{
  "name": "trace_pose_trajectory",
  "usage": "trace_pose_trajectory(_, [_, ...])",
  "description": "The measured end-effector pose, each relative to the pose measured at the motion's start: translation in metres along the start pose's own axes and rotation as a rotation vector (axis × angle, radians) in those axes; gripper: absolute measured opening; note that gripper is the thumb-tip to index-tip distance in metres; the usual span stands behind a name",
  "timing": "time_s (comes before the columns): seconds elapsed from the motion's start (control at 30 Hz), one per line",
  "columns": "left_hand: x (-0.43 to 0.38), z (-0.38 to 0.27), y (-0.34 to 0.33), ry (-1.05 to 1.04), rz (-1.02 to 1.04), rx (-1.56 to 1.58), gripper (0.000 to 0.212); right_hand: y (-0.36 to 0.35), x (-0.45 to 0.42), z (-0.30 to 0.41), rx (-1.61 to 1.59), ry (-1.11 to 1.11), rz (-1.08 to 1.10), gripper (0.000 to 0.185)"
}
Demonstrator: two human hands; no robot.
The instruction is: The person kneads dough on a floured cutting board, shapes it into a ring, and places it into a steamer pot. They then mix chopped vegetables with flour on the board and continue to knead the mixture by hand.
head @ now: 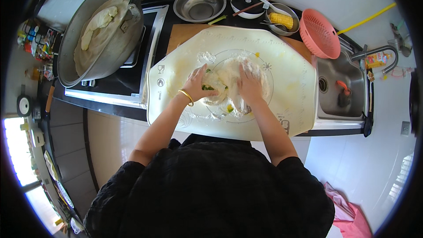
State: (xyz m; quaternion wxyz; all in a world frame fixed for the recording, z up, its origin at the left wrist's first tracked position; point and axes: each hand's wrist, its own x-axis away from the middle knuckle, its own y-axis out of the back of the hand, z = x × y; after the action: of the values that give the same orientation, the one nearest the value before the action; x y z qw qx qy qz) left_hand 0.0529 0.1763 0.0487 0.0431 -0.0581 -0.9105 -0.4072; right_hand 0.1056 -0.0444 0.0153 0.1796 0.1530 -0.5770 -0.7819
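A floury lump of dough [224, 79] with green bits in it lies on a cream kneading mat [294, 99] printed with circles and rulers. My left hand [197, 85], with a gold bangle at the wrist, rests on the dough's left side, fingers spread and thumb over the green bits. On the right part of the dough lies my right hand [248, 82], palm down, its fingertips dusted with flour. Loose flour and small yellow and green scraps are scattered around the dough. Neither palm can be seen, so what lies under them is hidden.
A large metal pot [132, 36] holding a cloth and a pale dough piece stands on the stove at left. Behind the mat are a steel basin [200, 5], a white bowl [248, 13], a bowl with corn [294, 28] and a pink colander [319, 34]. A sink [343, 105] is at right.
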Motion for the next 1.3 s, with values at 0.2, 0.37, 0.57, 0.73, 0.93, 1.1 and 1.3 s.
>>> trace_pose_trajectory(0.2, [-0.006, 0.015, 0.002, 0.092, 0.014, 0.082, 0.095, -0.005, 0.026, 0.02, -0.28, 0.04, 0.033, 0.049])
trace_pose_trajectory(0.37, [-0.017, 0.011, 0.011, 0.163, 0.178, 0.052, 0.093, 0.005, 0.0, 0.041, -0.828, -0.004, 0.179, 0.042])
trace_pose_trajectory(0.57, [-0.002, 0.022, 0.009, 0.109, 0.103, 0.231, 0.097, 0.01, -0.004, 0.056, -1.455, -0.064, 0.238, 0.037])
trace_pose_trajectory(0.73, [-0.001, 0.03, 0.022, -0.018, 0.231, 0.308, 0.088, 0.013, 0.003, 0.059, -1.395, -0.078, 0.199, 0.043])
trace_pose_trajectory(0.93, [-0.001, 0.027, 0.026, -0.046, 0.23, 0.163, 0.075, 0.0, 0.008, 0.07, -0.76, -0.034, 0.134, 0.073])
trace_pose_trajectory(1.1, [0.002, 0.025, 0.028, -0.075, 0.236, 0.303, 0.065, 0.001, 0.002, 0.074, -0.799, -0.074, 0.167, 0.066])
trace_pose_trajectory(1.3, [-0.026, -0.014, 0.023, -0.161, 0.21, 0.212, 0.056, 0.025, 0.003, 0.057, -1.382, -0.286, 0.08, 0.046])
